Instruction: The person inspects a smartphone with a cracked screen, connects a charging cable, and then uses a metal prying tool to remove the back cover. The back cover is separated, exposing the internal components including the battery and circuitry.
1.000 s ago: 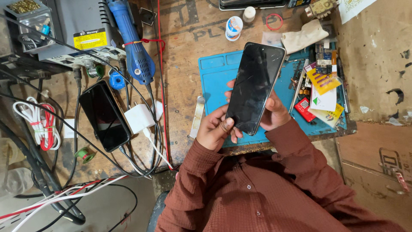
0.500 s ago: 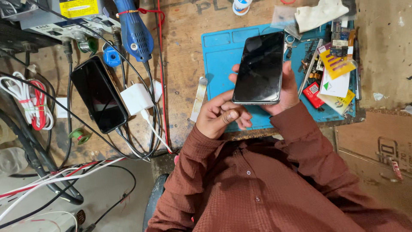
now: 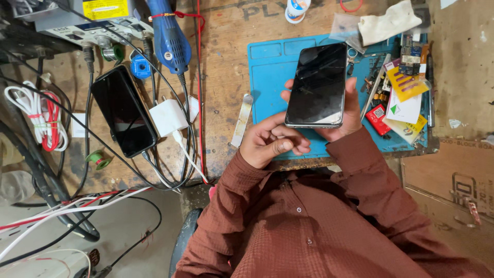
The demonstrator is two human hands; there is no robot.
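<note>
My right hand point(image 3: 352, 110) holds a black smartphone point(image 3: 316, 85) from behind, dark screen up, above a blue work mat point(image 3: 267, 67). Its fingertips show at the phone's left edge and its thumb side at the right. My left hand point(image 3: 270, 141) is curled into a loose fist just below the phone's lower left corner, with nothing in it. Whether its index finger touches the phone, I cannot tell. Both sleeves are rust-brown.
A second black phone point(image 3: 123, 110) lies at the left on the wooden bench, amid cables and a white charger point(image 3: 169, 116). A blue hot-air tool point(image 3: 169, 36) lies at the top. Small parts, cards and tweezers point(image 3: 404, 95) crowd the mat's right side. A white cloth point(image 3: 391, 21) lies above them.
The phone has come down closer to the mat and lies flatter. My left hand has slipped off its lower edge and curled shut. The view has shifted.
</note>
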